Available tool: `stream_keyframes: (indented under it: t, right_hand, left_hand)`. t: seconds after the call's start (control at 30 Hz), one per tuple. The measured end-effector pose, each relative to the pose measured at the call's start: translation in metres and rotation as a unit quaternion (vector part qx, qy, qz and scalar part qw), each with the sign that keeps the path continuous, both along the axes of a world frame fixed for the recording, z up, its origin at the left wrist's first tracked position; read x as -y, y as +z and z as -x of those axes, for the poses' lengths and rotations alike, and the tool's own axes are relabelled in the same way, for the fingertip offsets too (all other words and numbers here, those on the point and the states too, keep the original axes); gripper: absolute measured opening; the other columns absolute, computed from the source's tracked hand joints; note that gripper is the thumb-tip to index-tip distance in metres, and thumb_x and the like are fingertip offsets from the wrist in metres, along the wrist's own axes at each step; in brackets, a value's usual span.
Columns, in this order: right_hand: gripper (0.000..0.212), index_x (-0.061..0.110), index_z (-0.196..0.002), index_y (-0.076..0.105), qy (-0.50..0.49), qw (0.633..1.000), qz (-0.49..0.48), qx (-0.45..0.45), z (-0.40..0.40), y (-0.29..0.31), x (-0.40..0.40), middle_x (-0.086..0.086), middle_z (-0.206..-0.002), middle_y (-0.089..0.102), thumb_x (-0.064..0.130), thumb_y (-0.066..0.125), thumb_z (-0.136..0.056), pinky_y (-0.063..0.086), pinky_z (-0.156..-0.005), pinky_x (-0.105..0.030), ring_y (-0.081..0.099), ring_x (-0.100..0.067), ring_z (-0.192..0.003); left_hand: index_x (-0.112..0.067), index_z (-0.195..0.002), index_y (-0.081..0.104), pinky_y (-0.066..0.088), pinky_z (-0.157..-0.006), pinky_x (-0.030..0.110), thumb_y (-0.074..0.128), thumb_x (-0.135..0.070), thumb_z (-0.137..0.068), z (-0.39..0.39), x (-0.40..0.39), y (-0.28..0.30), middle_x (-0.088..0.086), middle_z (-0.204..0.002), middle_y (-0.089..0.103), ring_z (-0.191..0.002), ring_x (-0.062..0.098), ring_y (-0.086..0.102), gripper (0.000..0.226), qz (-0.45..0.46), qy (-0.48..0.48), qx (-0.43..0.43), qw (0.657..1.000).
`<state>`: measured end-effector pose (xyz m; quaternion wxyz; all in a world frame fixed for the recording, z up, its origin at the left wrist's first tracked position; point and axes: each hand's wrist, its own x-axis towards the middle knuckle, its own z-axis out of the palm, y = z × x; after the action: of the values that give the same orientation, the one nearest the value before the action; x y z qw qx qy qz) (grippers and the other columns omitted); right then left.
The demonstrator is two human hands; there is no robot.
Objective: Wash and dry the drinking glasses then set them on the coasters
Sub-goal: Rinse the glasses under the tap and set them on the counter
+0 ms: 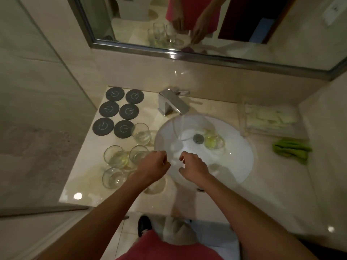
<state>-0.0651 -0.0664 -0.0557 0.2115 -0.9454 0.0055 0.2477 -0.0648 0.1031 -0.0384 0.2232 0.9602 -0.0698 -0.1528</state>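
Over the near side of the white sink point(242, 156), my left hand point(152, 166) and my right hand point(193, 166) face each other with curled fingers. They grip a clear drinking glass point(174, 160) that shows only faintly between them. Another glass point(214, 142) lies in the basin beside the drain. Several glasses stand on the wet counter to the left, among them one point(140, 134) by the coasters and one point(112, 178) nearest me. Several dark round coasters point(109, 109) lie bare at the back left.
Water runs from the chrome faucet point(171, 102) into the basin. A green cloth point(291, 151) lies on the counter at the right, with a clear tray point(266, 119) of packets behind it. A mirror point(206, 21) hangs above, and a glass wall stands at the left.
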Motion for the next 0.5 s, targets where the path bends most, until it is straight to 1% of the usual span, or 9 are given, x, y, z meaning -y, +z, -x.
stream_keyframes:
  t: [0.07, 0.13, 0.17, 0.23, 0.33, 0.43, 0.5]
  right_hand:
    - [0.034, 0.018, -0.125, 0.057, -0.023, 1.000, -0.004, -0.007, -0.013, -0.005, 0.025, -0.004, -0.124, 0.061, 0.020, 0.065, -0.092, 0.047, -0.084, -0.034, 0.061, -0.026, -0.111]
    - [0.032, 0.018, -0.124, 0.058, -0.040, 0.999, -0.012, -0.014, -0.027, -0.011, 0.050, -0.005, -0.124, 0.062, 0.021, 0.065, -0.093, 0.048, -0.086, -0.034, 0.060, -0.026, -0.111]
    - [0.032, 0.018, -0.124, 0.059, -0.049, 0.999, -0.013, -0.017, -0.034, -0.015, 0.063, -0.005, -0.124, 0.062, 0.021, 0.064, -0.093, 0.048, -0.086, -0.034, 0.060, -0.026, -0.112]
    - [0.031, 0.018, -0.124, 0.059, -0.069, 0.997, -0.017, -0.021, -0.048, -0.024, 0.088, -0.005, -0.124, 0.063, 0.021, 0.064, -0.093, 0.047, -0.087, -0.033, 0.060, -0.025, -0.113]
    - [0.033, 0.017, -0.124, 0.059, -0.085, 0.996, -0.026, -0.013, -0.071, -0.038, 0.118, -0.006, -0.127, 0.063, 0.021, 0.066, -0.092, 0.047, -0.086, -0.032, 0.061, -0.026, -0.114]
    - [0.042, 0.018, -0.128, 0.053, -0.079, 0.997, -0.014, 0.001, -0.093, -0.053, 0.139, -0.006, -0.134, 0.054, 0.023, 0.069, -0.090, 0.046, -0.086, -0.035, 0.053, -0.028, -0.122]
    - [0.055, 0.020, -0.136, 0.046, -0.071, 0.997, 0.004, 0.008, -0.108, -0.063, 0.148, -0.008, -0.138, 0.044, 0.024, 0.072, -0.087, 0.046, -0.087, -0.038, 0.043, -0.030, -0.129]
  left_hand:
    - [-0.011, -0.088, 0.063, 0.052, -0.066, 0.033, 0.057, -0.024, -0.092, -0.015, 0.024, -0.003, 0.001, -0.083, 0.063, -0.076, 0.020, 0.061, 0.015, -0.009, -0.008, -0.019, 1.000]
    - [-0.011, -0.084, 0.061, 0.051, -0.069, 0.034, 0.058, -0.023, -0.091, -0.031, 0.047, -0.008, 0.006, -0.087, 0.065, -0.083, 0.024, 0.063, 0.014, -0.013, -0.017, -0.037, 0.999]
    - [-0.014, -0.081, 0.058, 0.051, -0.071, 0.034, 0.059, -0.023, -0.090, -0.038, 0.058, -0.011, 0.007, -0.087, 0.066, -0.085, 0.025, 0.063, 0.013, -0.015, -0.021, -0.044, 0.999]
    - [-0.016, -0.080, 0.059, 0.054, -0.075, 0.035, 0.060, -0.023, -0.090, -0.051, 0.077, -0.017, 0.008, -0.086, 0.067, -0.085, 0.026, 0.064, 0.012, -0.020, -0.024, -0.056, 0.998]
    - [-0.014, -0.081, 0.059, 0.054, -0.075, 0.037, 0.058, -0.024, -0.090, -0.073, 0.103, -0.031, 0.010, -0.087, 0.067, -0.084, 0.028, 0.064, 0.013, -0.035, -0.023, -0.066, 0.997]
    - [-0.009, -0.091, 0.062, 0.047, -0.072, 0.033, 0.057, -0.022, -0.092, -0.091, 0.124, -0.046, 0.010, -0.096, 0.065, -0.089, 0.029, 0.062, 0.014, -0.040, -0.014, -0.089, 0.995]
    - [-0.010, -0.094, 0.061, 0.043, -0.070, 0.031, 0.055, -0.023, -0.093, -0.098, 0.133, -0.057, 0.008, -0.099, 0.064, -0.091, 0.028, 0.061, 0.014, -0.045, -0.012, -0.099, 0.994]
